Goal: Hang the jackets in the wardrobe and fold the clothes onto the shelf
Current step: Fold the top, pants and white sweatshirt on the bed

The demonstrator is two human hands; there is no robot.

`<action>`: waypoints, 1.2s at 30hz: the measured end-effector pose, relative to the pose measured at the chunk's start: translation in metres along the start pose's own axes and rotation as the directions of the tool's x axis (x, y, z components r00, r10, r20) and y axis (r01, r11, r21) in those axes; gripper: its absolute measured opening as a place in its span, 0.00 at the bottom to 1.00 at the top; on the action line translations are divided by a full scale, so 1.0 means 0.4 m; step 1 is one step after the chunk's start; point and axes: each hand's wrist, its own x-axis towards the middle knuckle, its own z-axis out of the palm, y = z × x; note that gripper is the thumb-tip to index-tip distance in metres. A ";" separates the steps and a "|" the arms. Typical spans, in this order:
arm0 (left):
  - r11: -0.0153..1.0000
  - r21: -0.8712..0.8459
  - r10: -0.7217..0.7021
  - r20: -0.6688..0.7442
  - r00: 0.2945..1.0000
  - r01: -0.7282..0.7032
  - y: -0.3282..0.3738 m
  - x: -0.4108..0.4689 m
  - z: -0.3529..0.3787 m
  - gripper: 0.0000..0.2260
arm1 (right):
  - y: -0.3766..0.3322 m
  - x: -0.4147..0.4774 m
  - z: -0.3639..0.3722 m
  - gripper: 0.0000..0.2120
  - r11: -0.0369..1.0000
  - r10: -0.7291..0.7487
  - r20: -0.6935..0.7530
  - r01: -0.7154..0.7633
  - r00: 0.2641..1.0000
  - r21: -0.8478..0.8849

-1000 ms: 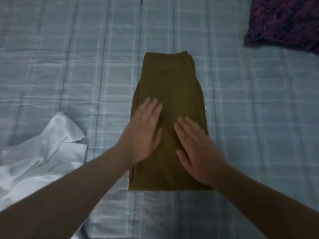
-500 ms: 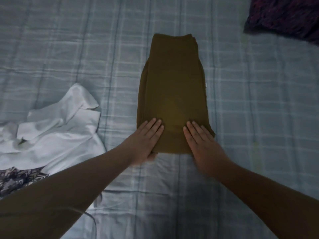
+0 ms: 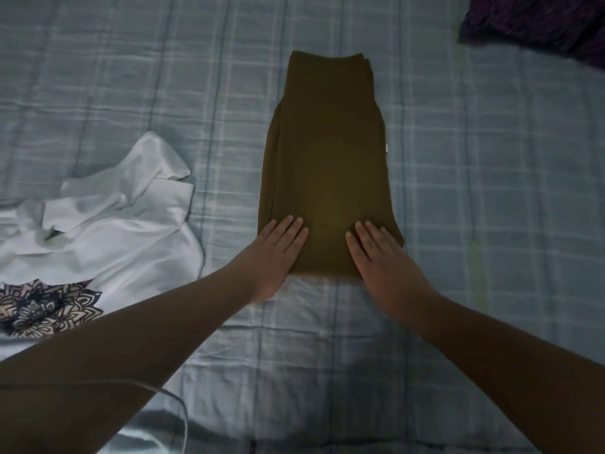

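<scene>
An olive-brown garment (image 3: 327, 152), folded into a long narrow strip, lies flat on the bed and runs away from me. My left hand (image 3: 275, 257) rests flat on its near left corner, fingers straight and together. My right hand (image 3: 383, 260) lies flat on the near right corner in the same way. Both palms press on the cloth's near edge and neither hand grips it.
The bed has a pale blue checked sheet (image 3: 491, 191). A crumpled white shirt (image 3: 108, 231) with a dark floral print lies to the left. A dark purple patterned cloth (image 3: 540, 24) sits at the far right corner. A thin cable (image 3: 176, 407) curves at the lower left.
Both hands slid from the middle of the olive garment down to its near edge, staying flat. The view shifted, so more of the white shirt shows.
</scene>
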 end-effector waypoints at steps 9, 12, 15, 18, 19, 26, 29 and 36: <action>0.990 -0.140 0.041 0.170 0.985 -0.016 0.209 -0.210 0.041 0.34 | -0.122 -0.267 0.028 0.27 0.994 -0.052 0.111 0.041 0.992 0.103; 0.984 -0.178 0.069 0.229 0.971 -0.028 0.276 -0.273 0.075 0.36 | -0.166 -0.360 0.044 0.31 0.989 -0.061 0.191 0.034 0.980 0.144; 0.979 -0.197 0.105 0.287 0.952 -0.049 0.325 -0.324 0.108 0.39 | -0.210 -0.424 0.061 0.31 0.979 -0.065 0.282 0.007 0.957 0.203; 0.966 -0.252 0.122 0.276 0.953 -0.050 0.355 -0.359 0.117 0.35 | -0.224 -0.450 0.050 0.39 0.963 -0.084 0.353 -0.014 0.932 0.268; 0.959 -0.281 0.117 0.266 0.957 -0.039 0.360 -0.366 0.109 0.35 | -0.220 -0.456 0.045 0.43 0.956 -0.080 0.368 -0.034 0.926 0.292; 0.856 -0.517 0.133 0.277 0.952 0.031 0.290 -0.340 -0.027 0.31 | -0.141 -0.445 -0.098 0.37 0.860 -0.027 0.393 -0.179 0.919 0.478; 0.762 -0.624 0.026 0.298 0.954 0.174 0.224 -0.317 -0.119 0.24 | -0.097 -0.404 -0.165 0.27 0.846 0.060 0.406 -0.262 0.912 0.464; 0.583 -0.745 -0.211 0.244 0.946 0.323 0.042 -0.185 -0.271 0.07 | 0.032 -0.222 -0.302 0.08 0.739 0.245 0.335 -0.399 0.910 0.543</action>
